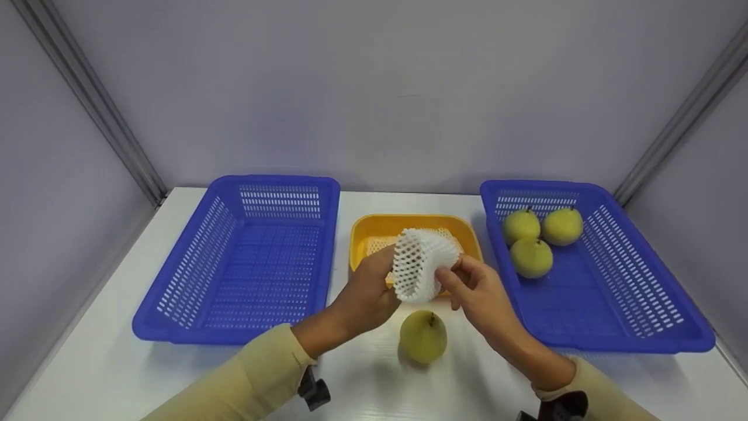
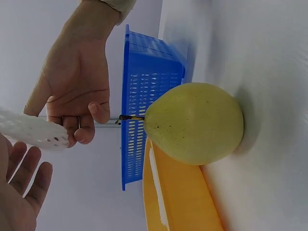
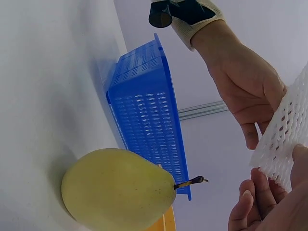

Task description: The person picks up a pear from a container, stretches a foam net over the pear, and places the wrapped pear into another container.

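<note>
A white foam fruit net is spread between both hands above the table, its wide mouth facing left in the head view. My left hand holds the net at its open end, with most of its fingers behind the mesh. My right hand pinches the narrower right end between thumb and fingers. Below the hands a yellow-green pear stands upright on the table, its dark stem up. That pear shows large in the left wrist view, apart from both hands.
An orange tray with foam nets in it sits behind the hands. A blue basket stands at left. In the right blue basket, three pears lie at the back left. Pale walls enclose the table's back and sides.
</note>
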Motion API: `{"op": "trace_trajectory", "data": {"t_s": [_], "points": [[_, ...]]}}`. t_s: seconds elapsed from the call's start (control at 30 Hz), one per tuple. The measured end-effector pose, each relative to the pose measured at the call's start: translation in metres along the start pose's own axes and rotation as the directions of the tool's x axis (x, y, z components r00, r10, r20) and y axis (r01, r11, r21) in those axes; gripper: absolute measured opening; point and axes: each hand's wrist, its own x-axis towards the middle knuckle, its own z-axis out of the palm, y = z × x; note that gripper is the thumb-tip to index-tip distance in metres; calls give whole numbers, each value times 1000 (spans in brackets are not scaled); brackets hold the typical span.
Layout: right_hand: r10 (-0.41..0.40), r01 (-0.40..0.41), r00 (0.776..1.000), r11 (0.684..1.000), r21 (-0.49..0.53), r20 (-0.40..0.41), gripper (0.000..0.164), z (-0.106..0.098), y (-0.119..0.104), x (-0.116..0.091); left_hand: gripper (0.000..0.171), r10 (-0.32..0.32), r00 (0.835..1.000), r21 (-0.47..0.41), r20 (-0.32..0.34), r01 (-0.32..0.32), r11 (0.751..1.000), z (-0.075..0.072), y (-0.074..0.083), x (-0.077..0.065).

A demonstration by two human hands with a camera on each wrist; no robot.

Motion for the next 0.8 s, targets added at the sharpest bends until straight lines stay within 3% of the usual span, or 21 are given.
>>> {"op": "trace_trajectory", "data": {"t_s": [0.17,0.27,0.37,0.5,0.67,0.8], "points": [[3,-3,999,1000,-3,46,16,-1,1,0,38,-116,993,-46,-35,115,992,1,0,3],[-4,4,998,1000,-12,62,15,-2,3,1,46,-218,976,-61,-1,218,974,-1,1,3],[-3,6,997,999,-42,73,14,-3,6,2,47,-280,958,-74,59,284,956,-2,-1,1],[-9,14,995,999,-50,98,10,-5,9,3,39,-302,945,-116,123,316,942,0,-5,-2],[-30,27,990,999,25,138,17,-7,10,4,32,-324,936,-175,136,344,922,4,-7,-2],[-6,-3,991,997,73,132,21,-9,10,3,34,-372,920,-304,125,392,868,3,-7,0]]}}
